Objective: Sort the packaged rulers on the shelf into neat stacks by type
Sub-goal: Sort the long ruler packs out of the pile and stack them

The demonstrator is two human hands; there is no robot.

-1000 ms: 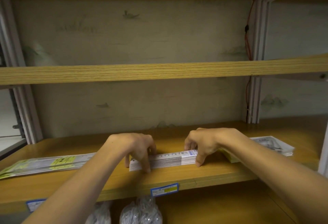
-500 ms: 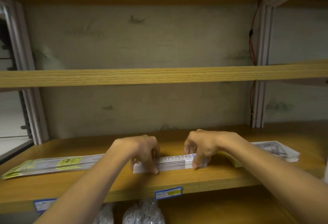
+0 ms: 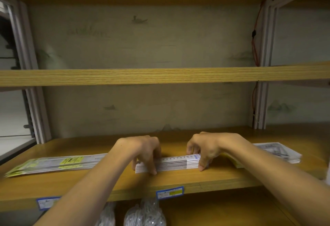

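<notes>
A stack of white rulers [image 3: 175,163] lies flat on the wooden shelf [image 3: 178,181], close to its front edge and running along it; black scale marks show on the edges, and printed numbers run along the top one. Both hands are on this stack. The left hand [image 3: 142,151] covers its left end, fingers curled down over the front face with the tips touching the shelf board. The right hand [image 3: 203,147] grips the right end, thumb pressed down the front and the other fingers hooked over the back, near a small blue label on the top ruler.

Left of the white stack, touching or just short of it behind the left forearm, a long pile of rulers in clear packaging with yellow-green labels [image 3: 53,164] stretches toward the shelf's left end, slightly fanned. To the right of the white stack, partly hidden by the right forearm, sits a yellowish bundle [image 3: 232,161], and beyond it a stack of flat white packets [image 3: 278,152] with grey print that I cannot read.

On the shelf's front lip below the white stack is a blue price tag [image 3: 169,192]; a second tag [image 3: 47,203] sits farther left. Under the shelf, bags of clear plastic [image 3: 144,215] show. Above, another wooden shelf board [image 3: 160,76] crosses the view.
</notes>
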